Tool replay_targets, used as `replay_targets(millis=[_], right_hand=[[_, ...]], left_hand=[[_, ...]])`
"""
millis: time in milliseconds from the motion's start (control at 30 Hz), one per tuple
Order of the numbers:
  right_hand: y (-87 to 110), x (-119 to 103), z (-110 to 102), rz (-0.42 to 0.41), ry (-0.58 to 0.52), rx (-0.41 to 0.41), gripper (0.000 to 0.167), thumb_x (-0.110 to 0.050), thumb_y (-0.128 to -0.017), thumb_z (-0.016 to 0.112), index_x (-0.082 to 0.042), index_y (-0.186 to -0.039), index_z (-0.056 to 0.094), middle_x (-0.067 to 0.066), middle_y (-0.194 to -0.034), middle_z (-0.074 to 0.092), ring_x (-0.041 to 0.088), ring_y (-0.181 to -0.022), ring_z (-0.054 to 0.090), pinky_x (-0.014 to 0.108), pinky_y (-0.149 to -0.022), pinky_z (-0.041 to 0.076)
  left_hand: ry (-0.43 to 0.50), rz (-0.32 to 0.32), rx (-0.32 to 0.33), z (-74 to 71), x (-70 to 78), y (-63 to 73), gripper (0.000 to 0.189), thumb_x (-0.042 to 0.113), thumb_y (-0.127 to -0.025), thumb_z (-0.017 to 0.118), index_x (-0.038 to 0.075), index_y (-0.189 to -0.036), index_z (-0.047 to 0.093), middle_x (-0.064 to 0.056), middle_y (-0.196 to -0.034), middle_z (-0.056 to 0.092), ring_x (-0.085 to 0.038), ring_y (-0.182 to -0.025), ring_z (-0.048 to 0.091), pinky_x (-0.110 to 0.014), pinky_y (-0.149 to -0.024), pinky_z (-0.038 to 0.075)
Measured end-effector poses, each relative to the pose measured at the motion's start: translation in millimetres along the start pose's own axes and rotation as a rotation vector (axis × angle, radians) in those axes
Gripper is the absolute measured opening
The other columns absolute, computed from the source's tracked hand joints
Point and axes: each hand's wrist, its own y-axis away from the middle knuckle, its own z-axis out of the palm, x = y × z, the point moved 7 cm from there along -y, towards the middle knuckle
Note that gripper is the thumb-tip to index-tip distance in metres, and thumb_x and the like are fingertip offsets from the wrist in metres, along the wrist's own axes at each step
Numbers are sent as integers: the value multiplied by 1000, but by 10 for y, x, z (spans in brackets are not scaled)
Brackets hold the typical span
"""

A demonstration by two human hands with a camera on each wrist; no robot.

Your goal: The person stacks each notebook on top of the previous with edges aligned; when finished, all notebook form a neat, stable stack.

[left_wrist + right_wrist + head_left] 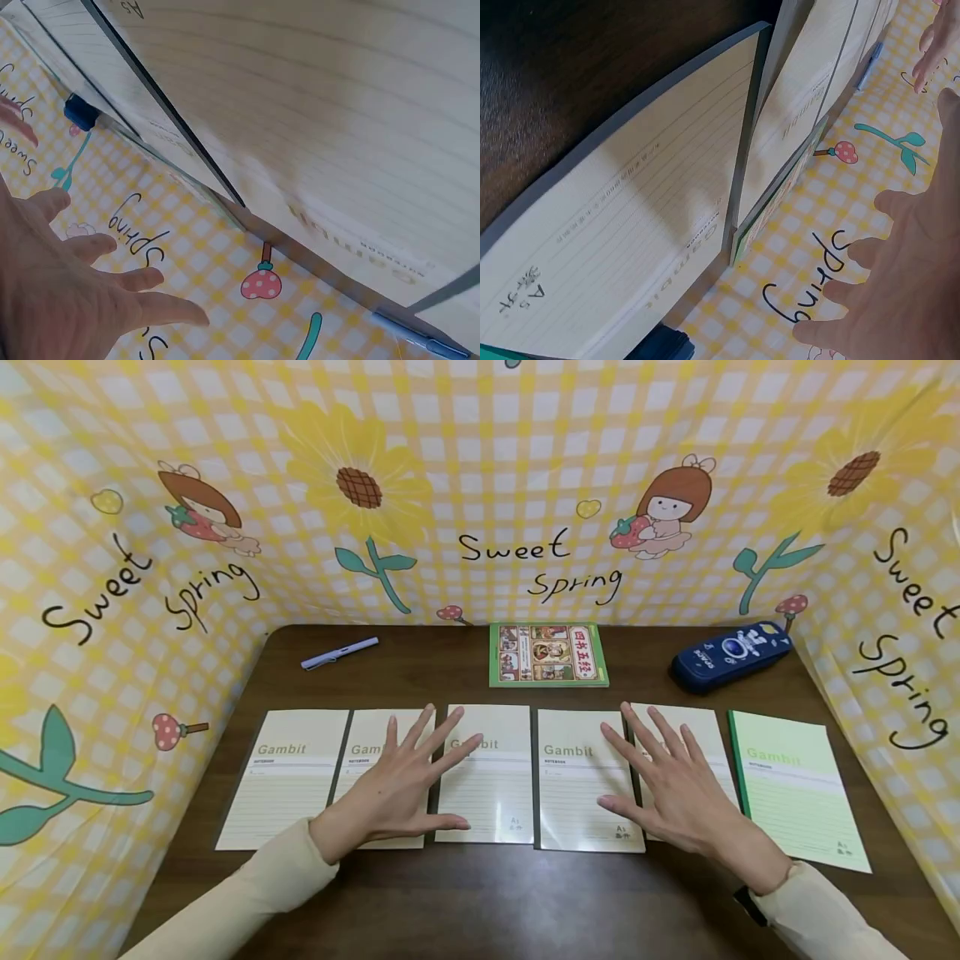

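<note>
Notebooks (487, 785), six, side by side on the worktop (480, 902), row seemingly complete; left hand (401, 781) and right hand (678, 785) splayed over them, gripping nothing; no others in view, so little seems left to place.

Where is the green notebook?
In the head view, the green notebook lies at far right, beside a cream notebook and the right hand, below the pencil case.

Pale glare marks the tabletop (495, 893) (both wrist views look dimmer and softer).
</note>
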Motion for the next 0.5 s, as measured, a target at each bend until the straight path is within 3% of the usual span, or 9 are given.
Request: replay_targets(millis=[133,267,400,500], right_hand=[[16,4,5,20,-11,4,96,-73,-92,61,-33,-168,18,3,-178,9,43,-161,16,76,-120,21],[54,37,5,69,-68,19,99,-66,-97,60,-26,-170,7,4,-178,8,42,-161,17,72,-122,23],[129,89,35,137,-161,22,93,-59,-103,55,-18,-170,4,8,-178,10,41,-161,19,65,-125,25],[214,88,122,179,-212,-7,90,-60,-104,52,-13,-169,10,13,-176,15,42,-160,22,63,-125,27]], left_hand=[[26,7,-14,31,46,-20,110,89,-80,59,37,-168,17,-5,-178,6,-49,-160,18,-88,-111,22],[154,17,-46,68,145,-24,96,73,-92,61,35,-168,16,-1,-178,6,-44,-160,23,-82,-118,19],[261,65,-62,88,325,-7,87,54,-101,62,25,-169,16,-6,-177,16,-35,-160,29,-71,-125,21],[291,118,-81,115,504,2,84,49,-104,61,18,-169,18,-10,-175,24,-31,-160,31,-63,-127,26]])
